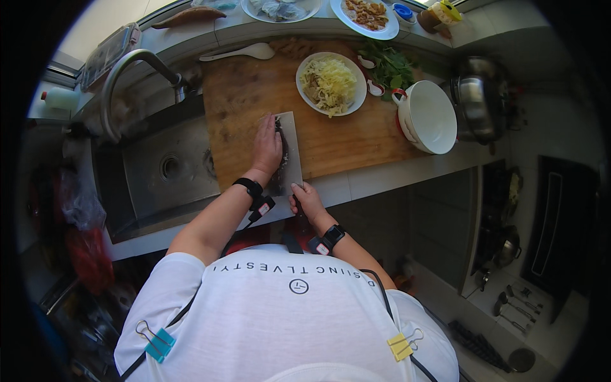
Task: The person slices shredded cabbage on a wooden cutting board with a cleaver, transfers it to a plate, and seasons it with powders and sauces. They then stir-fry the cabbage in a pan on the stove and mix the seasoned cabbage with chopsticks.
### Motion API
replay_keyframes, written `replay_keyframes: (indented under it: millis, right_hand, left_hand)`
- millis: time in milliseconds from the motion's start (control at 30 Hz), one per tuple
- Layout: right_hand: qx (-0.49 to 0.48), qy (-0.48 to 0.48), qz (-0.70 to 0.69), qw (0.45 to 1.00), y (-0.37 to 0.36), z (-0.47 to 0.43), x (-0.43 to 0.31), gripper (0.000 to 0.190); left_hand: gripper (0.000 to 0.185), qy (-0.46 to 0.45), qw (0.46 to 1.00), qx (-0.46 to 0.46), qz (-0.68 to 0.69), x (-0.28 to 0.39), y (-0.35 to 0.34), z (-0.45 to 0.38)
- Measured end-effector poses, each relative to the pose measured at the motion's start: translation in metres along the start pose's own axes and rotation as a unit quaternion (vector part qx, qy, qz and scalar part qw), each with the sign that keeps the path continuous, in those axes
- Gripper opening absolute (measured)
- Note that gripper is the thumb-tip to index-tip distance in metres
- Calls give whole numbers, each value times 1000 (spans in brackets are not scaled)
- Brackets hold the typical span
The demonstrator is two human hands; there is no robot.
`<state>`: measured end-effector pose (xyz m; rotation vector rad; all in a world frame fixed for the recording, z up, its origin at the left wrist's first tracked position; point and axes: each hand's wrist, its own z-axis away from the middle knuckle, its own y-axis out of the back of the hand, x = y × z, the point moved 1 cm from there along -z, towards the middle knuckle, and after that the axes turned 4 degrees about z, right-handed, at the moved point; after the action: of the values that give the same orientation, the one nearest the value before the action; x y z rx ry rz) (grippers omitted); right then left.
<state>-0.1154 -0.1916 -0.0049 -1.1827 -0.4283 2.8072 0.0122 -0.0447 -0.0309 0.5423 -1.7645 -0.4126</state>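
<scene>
My right hand (308,203) grips the handle of a Chinese cleaver at the front edge of a wooden cutting board (238,95). The cleaver's broad blade (292,157) lies over the board and points away from me, with small pale bits stuck to its face. My left hand (267,145) is stretched out along the blade's left side, palm down, and seems to touch it. What lies under that palm is hidden. Farther back on the board, a white plate (305,95) bears a heap of shredded pale-yellow vegetable (334,79).
A steel sink (148,176) with a curved faucet (107,95) lies left. A white handled bowl (432,119), leafy greens (394,67) and steel pots (477,110) stand right. A white spoon (258,51) rests behind. Filled plates, including one with brown pieces (365,14), line the sill.
</scene>
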Motion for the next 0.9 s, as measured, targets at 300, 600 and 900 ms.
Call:
replay_keyframes:
  millis: [300, 600, 900]
  right_hand:
    - [43, 107, 61, 991, 34, 28, -86, 22]
    - [114, 184, 71, 974, 111, 38, -191, 21]
    - [100, 180, 2, 978, 159, 18, -215, 21]
  left_hand:
    - [34, -67, 991, 84, 85, 84, -21, -61]
    - [8, -123, 979, 152, 50, 119, -96, -161]
    - [18, -207, 974, 94, -18, 153, -94, -160]
